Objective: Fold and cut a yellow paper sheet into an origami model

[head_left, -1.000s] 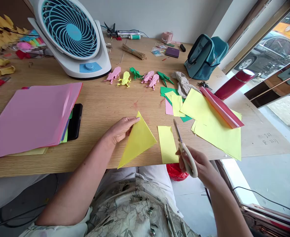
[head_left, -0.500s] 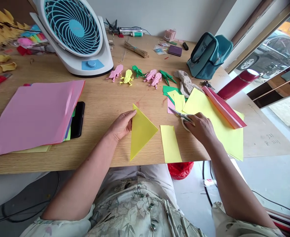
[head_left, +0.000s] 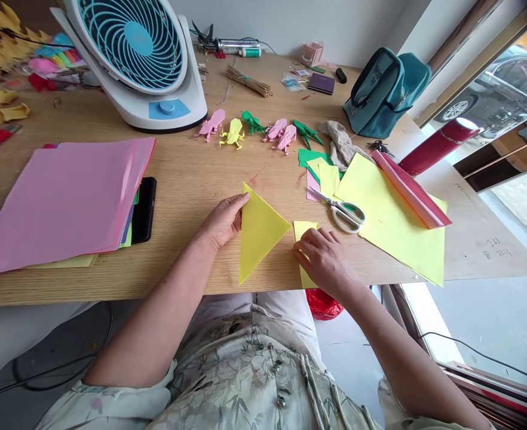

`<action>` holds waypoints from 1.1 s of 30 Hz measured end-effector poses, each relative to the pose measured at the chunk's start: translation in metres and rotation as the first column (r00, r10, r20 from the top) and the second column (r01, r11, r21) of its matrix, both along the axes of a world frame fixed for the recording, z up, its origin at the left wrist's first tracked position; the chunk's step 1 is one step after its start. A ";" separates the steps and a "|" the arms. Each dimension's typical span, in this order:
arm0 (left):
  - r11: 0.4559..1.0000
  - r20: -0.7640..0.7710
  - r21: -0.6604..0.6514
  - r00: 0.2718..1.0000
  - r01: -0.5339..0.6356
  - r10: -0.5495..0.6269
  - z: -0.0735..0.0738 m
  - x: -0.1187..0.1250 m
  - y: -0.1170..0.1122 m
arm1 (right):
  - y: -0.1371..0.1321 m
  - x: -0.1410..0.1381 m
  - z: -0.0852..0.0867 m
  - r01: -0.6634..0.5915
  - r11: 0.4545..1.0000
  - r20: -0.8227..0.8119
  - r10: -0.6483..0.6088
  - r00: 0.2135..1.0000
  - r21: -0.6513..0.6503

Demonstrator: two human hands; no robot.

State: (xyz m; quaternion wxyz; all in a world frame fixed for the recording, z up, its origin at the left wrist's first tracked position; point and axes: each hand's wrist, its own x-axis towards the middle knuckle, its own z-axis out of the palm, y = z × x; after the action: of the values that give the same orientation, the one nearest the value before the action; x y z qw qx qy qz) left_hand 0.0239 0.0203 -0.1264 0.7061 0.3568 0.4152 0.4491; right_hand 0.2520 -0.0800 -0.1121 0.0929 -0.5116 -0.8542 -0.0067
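Observation:
My left hand (head_left: 225,220) pinches the left edge of a folded yellow paper triangle (head_left: 262,234) between thumb and fingers, near its upper corner. The triangle's point is directed right. My right hand (head_left: 321,257) hovers over or rests on a yellow paper rectangle (head_left: 305,227); which of the two I cannot tell. Its fingers are loosely bent and apart, with nothing seen in them, and it covers most of the rectangle. White-handled scissors (head_left: 345,216) lie on the table just beyond the right hand, partly on yellow sheets (head_left: 398,227).
Several folded paper frogs (head_left: 233,134) stand in a row farther back. Left are pink sheets (head_left: 75,197), a black phone (head_left: 144,209) and a fan (head_left: 133,65). Paper scraps (head_left: 328,176), a cloth (head_left: 340,143), a teal bag (head_left: 382,95) and a red flask (head_left: 438,146) are right.
My right hand has let go of the scissors, leaving them on the table, and has moved left and nearer to me, over the yellow rectangle. The left hand still holds the triangle.

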 end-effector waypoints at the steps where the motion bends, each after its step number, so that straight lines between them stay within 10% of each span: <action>1: 1.000 0.004 0.001 1.000 0.000 0.000 0.000 0.000 0.000 | 0.004 -0.002 0.000 -0.002 1.000 0.037 0.001 0.999 0.007; 6: 1.000 0.007 0.005 1.000 0.014 -0.014 -0.001 -0.001 -0.001 | 0.012 0.003 -0.003 0.038 0.999 -0.178 -0.043 0.983 -0.029; 13: 1.000 0.015 0.008 1.000 0.016 -0.017 -0.002 0.000 0.002 | -0.018 0.036 0.022 0.079 0.993 -0.637 -0.119 0.762 -0.091; 25: 0.999 0.052 0.001 0.998 -0.038 0.038 -0.001 0.002 0.001 | -0.071 0.016 -0.020 0.045 0.994 -0.064 -0.052 0.997 -0.104; 33: 0.997 0.079 -0.026 0.994 -0.069 0.071 0.000 0.000 0.001 | -0.013 0.021 -0.019 -0.033 0.994 -0.098 0.023 0.995 -0.104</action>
State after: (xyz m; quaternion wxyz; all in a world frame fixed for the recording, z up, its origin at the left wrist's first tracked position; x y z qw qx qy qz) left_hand 0.0241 0.0215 -0.1267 0.7101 0.3156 0.4043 0.4825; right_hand 0.2731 -0.0933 -0.1312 0.1072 -0.5034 -0.8549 0.0645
